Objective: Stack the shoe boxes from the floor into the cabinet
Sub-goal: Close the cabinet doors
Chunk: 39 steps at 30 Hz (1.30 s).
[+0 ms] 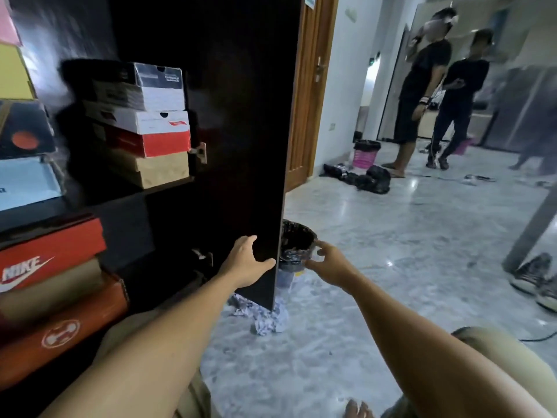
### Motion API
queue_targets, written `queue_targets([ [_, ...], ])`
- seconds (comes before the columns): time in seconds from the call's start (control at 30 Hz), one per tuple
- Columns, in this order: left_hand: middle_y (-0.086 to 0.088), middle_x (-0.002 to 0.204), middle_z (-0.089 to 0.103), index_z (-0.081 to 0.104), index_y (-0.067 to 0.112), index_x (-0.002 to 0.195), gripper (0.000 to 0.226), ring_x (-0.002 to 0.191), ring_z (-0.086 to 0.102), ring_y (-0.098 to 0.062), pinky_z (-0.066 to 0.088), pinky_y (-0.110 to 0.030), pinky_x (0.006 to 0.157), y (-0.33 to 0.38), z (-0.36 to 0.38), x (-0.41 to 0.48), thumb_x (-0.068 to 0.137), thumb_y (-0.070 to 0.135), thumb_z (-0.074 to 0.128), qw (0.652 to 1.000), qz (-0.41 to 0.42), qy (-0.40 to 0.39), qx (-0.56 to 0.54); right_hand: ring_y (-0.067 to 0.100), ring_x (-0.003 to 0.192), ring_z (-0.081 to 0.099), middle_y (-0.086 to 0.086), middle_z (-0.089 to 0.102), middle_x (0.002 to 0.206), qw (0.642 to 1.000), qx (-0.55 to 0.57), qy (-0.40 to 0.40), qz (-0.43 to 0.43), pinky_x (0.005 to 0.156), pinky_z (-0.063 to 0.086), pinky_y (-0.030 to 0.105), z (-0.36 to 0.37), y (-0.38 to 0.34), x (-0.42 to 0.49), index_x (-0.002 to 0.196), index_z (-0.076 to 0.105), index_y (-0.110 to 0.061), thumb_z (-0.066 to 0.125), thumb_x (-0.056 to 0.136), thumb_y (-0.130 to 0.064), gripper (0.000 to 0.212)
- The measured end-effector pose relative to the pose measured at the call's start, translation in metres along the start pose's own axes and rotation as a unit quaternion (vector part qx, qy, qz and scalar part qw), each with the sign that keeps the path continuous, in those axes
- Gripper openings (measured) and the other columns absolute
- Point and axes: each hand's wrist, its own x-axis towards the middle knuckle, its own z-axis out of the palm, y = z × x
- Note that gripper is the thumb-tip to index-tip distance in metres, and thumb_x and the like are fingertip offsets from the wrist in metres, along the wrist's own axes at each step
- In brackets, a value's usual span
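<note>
The left hand [247, 259] is laid flat against the inner face of the dark cabinet door [241, 131], near its lower free edge, with the thumb reaching to that edge; nothing is clasped, the palm only presses on the panel. Just past the edge, on its far side, the right hand [327, 262] is held open with its fingers loosely curled and spread, empty, and whether it touches the door cannot be told. Directly beyond the right hand a small bin with a black liner [297, 244] is seen on the floor, and crumpled paper [265, 319] lies below the door's bottom corner.

To the left of the grip the cabinet interior is found already well filled. On the upper shelf, above and left of the left hand, a stack of shoe boxes [150, 125] is set, four high. Nearer and lower, a red Nike box [51, 251] rests on a brown box, with an orange box [66, 327] beneath. More boxes are stacked at the far left edge.

No shoe box is seen on the marble floor [407, 251] within the view. The stacking is therefore judged largely or wholly done, with the door apparently being handled for closing. Two bystanders stand far off to the right.
</note>
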Motion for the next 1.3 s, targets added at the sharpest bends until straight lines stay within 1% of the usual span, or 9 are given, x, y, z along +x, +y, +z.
queue_targets([
  [0.13, 0.0, 0.163, 0.018, 0.025, 0.019, 0.155, 0.086, 0.147, 0.027, -0.021, 0.032, -0.034, 0.112, -0.014, 0.036, 0.007, 0.086, 0.05, 0.068, 0.999, -0.008, -0.032, 0.001, 0.026, 0.131, 0.051, 0.014, 0.05, 0.144, 0.999, -0.005, -0.003, 0.032, 0.096, 0.046, 0.033, 0.013, 0.04, 0.001, 0.15, 0.037, -0.015, 0.072, 0.089, -0.029, 0.072],
  [0.23, 0.001, 0.162, 0.021, 0.025, 0.021, 0.155, 0.086, 0.145, 0.029, -0.02, 0.035, -0.036, 0.111, -0.023, 0.056, 0.014, 0.086, 0.05, 0.068, 0.999, -0.022, -0.039, 0.0, 0.027, 0.132, 0.051, 0.014, 0.047, 0.147, 0.998, 0.015, -0.019, 0.049, 0.092, 0.05, 0.035, 0.024, 0.065, 0.009, 0.151, 0.036, -0.016, 0.072, 0.089, -0.029, 0.073],
  [0.43, 0.001, 0.16, 0.025, 0.021, 0.027, 0.155, 0.085, 0.141, 0.036, -0.02, 0.04, -0.036, 0.105, -0.014, 0.056, 0.047, 0.087, 0.051, 0.066, 0.999, -0.017, 0.036, -0.031, 0.024, 0.128, 0.055, 0.01, 0.052, 0.145, 0.999, 0.023, -0.021, 0.009, 0.103, 0.047, 0.038, 0.037, 0.066, 0.047, 0.148, 0.042, -0.014, 0.069, 0.091, -0.027, 0.064],
  [0.6, 0.003, 0.156, 0.03, 0.021, 0.029, 0.155, 0.082, 0.14, 0.037, -0.019, 0.036, -0.027, 0.098, 0.024, 0.028, 0.095, 0.088, 0.051, 0.065, 0.985, 0.057, 0.153, -0.057, 0.015, 0.114, 0.059, 0.005, 0.052, 0.142, 0.994, 0.103, -0.024, -0.029, 0.085, 0.05, 0.018, 0.036, 0.038, 0.097, 0.147, 0.043, -0.01, 0.06, 0.098, -0.013, 0.052],
  [0.77, 0.005, 0.154, 0.031, 0.019, 0.032, 0.154, 0.085, 0.137, 0.041, -0.016, 0.039, -0.026, 0.092, 0.055, 0.011, 0.134, 0.086, 0.046, 0.069, 0.969, 0.108, 0.213, -0.07, 0.008, 0.121, 0.05, -0.001, 0.052, 0.136, 0.986, 0.152, -0.017, -0.07, 0.091, 0.044, 0.009, 0.033, 0.013, 0.133, 0.146, 0.043, -0.003, 0.05, 0.102, -0.006, 0.045],
  [0.87, 0.003, 0.151, 0.034, 0.015, 0.035, 0.154, 0.09, 0.136, 0.042, -0.017, 0.047, -0.032, 0.096, 0.063, 0.009, 0.152, 0.084, 0.048, 0.071, 0.964, 0.117, 0.231, -0.068, 0.015, 0.125, 0.057, 0.006, 0.062, 0.133, 0.981, 0.169, -0.016, -0.095, 0.104, 0.046, 0.028, 0.035, 0.013, 0.151, 0.138, 0.055, -0.005, 0.049, 0.104, -0.012, 0.036],
  [1.03, -0.003, 0.144, 0.037, 0.002, 0.043, 0.153, 0.098, 0.127, 0.048, -0.022, 0.056, -0.044, 0.084, 0.07, 0.009, 0.159, 0.082, 0.057, 0.069, 0.962, 0.1, 0.253, -0.02, 0.006, 0.095, 0.068, 0.002, 0.072, 0.105, 0.969, 0.234, -0.015, -0.073, 0.079, 0.053, 0.022, 0.042, 0.014, 0.158, 0.111, 0.067, -0.018, 0.051, 0.104, -0.023, 0.019],
  [1.17, -0.009, 0.149, 0.032, -0.012, 0.053, 0.15, 0.11, 0.125, 0.047, -0.03, 0.056, -0.05, 0.084, 0.064, -0.001, 0.154, 0.08, 0.054, 0.072, 0.963, 0.1, 0.247, -0.044, 0.006, 0.076, 0.067, -0.001, 0.07, 0.082, 0.962, 0.261, -0.041, -0.076, 0.06, 0.052, 0.018, 0.052, 0.005, 0.149, 0.096, 0.068, -0.011, 0.058, 0.1, -0.022, 0.015],
  [1.3, -0.004, 0.134, 0.038, -0.016, 0.051, 0.149, 0.104, 0.071, 0.059, -0.018, 0.055, -0.035, 0.052, 0.047, -0.021, 0.126, 0.084, 0.057, 0.066, 0.963, 0.086, 0.251, 0.046, 0.01, 0.072, 0.07, 0.0, 0.069, 0.073, 0.958, 0.266, -0.081, -0.072, 0.05, 0.045, 0.025, 0.068, -0.006, 0.129, 0.087, 0.068, -0.009, 0.065, 0.096, -0.023, 0.017],
])
